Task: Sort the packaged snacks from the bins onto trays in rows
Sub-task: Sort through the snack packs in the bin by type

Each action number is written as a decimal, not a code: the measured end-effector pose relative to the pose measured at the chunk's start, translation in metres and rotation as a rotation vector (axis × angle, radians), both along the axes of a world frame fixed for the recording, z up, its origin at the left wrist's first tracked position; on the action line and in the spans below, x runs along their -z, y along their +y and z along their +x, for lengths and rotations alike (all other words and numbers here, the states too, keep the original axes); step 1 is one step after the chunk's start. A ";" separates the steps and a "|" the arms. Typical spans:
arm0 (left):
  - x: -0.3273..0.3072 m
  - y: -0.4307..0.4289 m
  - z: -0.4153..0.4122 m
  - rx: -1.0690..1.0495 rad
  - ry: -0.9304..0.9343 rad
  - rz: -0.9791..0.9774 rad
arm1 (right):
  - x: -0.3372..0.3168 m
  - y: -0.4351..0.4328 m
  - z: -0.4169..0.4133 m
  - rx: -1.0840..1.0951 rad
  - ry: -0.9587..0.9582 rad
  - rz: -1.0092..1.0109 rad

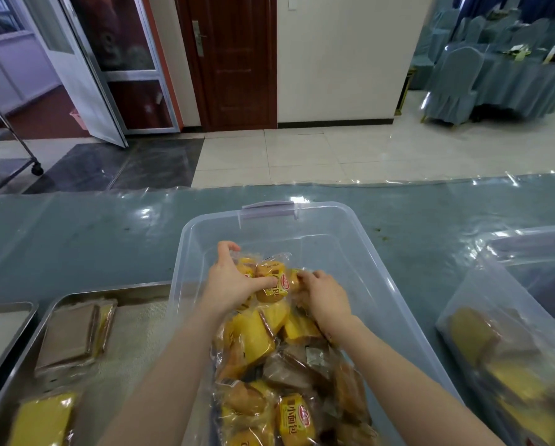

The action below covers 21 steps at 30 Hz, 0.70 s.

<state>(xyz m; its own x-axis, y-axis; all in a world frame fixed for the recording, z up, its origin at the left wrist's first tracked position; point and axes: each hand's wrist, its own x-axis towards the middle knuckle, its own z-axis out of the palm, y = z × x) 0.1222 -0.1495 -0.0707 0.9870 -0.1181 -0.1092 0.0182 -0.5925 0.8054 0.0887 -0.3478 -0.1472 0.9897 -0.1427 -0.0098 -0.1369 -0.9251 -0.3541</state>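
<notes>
A clear plastic bin (376, 252) stands in front of me, holding several wrapped bread rolls and cakes. Both my hands are inside it at its far end. My left hand (229, 278) grips a packet of small bread rolls (274, 280), its thumb across the yellow label. My right hand (323, 296) pinches the right end of the same packet. Below my wrists lie more snacks (260, 336), yellow and brown. To the left a steel tray (134, 320) holds a brown cake packet (70, 339) and a yellow cake packet (43, 420).
A second steel tray (2, 326) sits at the far left edge. At the right, another clear bin (463, 304) holds more yellow and brown packets. The table has a blue-green cloth (76, 239) under clear plastic. Beyond it are tiled floor, a metal trolley (9, 149) and covered chairs.
</notes>
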 end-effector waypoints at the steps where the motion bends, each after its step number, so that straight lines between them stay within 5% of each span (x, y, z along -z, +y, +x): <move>1: 0.000 0.000 0.001 -0.012 0.001 -0.012 | -0.005 0.000 0.001 0.041 -0.043 0.050; 5: -0.003 -0.002 0.002 -0.054 0.011 -0.073 | -0.047 0.005 -0.009 0.218 -0.247 0.415; 8: -0.010 -0.001 -0.006 -0.107 0.063 -0.183 | -0.082 0.009 -0.038 0.157 -0.353 0.624; 13: -0.030 0.010 -0.030 -0.080 0.130 -0.323 | -0.122 0.022 -0.097 0.033 -0.299 0.898; 16: -0.045 0.023 -0.049 -0.043 0.081 -0.380 | -0.137 0.039 -0.114 0.090 -0.244 1.292; 21: -0.079 0.061 -0.075 -0.018 -0.027 -0.487 | -0.161 0.073 -0.124 0.061 -0.296 1.329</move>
